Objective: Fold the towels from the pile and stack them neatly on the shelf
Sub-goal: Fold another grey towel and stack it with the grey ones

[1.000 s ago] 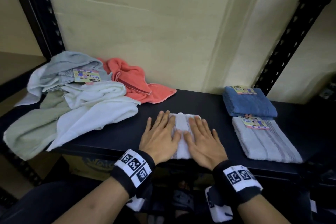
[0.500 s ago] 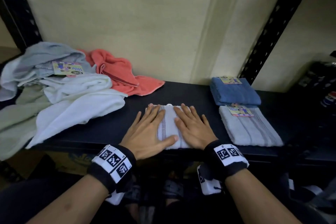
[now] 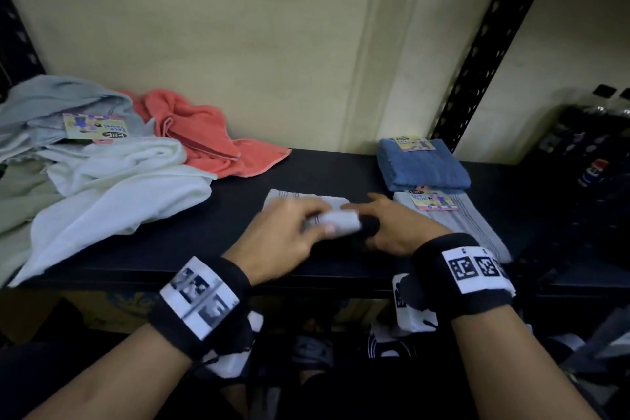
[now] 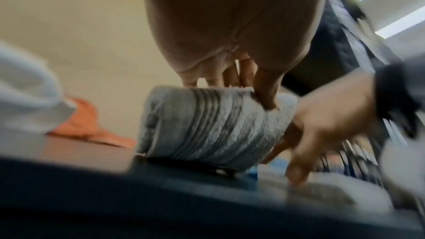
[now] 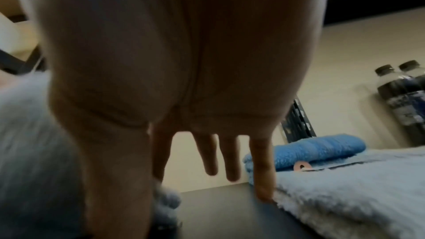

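Black metal shelf (image 3: 324, 164) against a pale wall carries all the towels. At its right end two folded ones lie finished: a blue towel (image 3: 422, 165) at the back and a grey striped towel (image 3: 453, 225) just in front of it, touching but side by side, not stacked. At the middle the left hand (image 3: 276, 239) curls over a small striped towel (image 3: 306, 201), thumb and fingers pinching its near end, which is lifted into a fold or roll; the far part lies flat on the shelf. The right hand (image 3: 392, 225) sits just right of it with fingers straight and spread, holding nothing, little finger touching the grey towel's edge. The pile (image 3: 112, 187) at the left end, with white, grey, green and coral (image 3: 204, 133) pieces, is unfolded. By my reckoning two are done, a third is nearly folded and needs placing, and several are left
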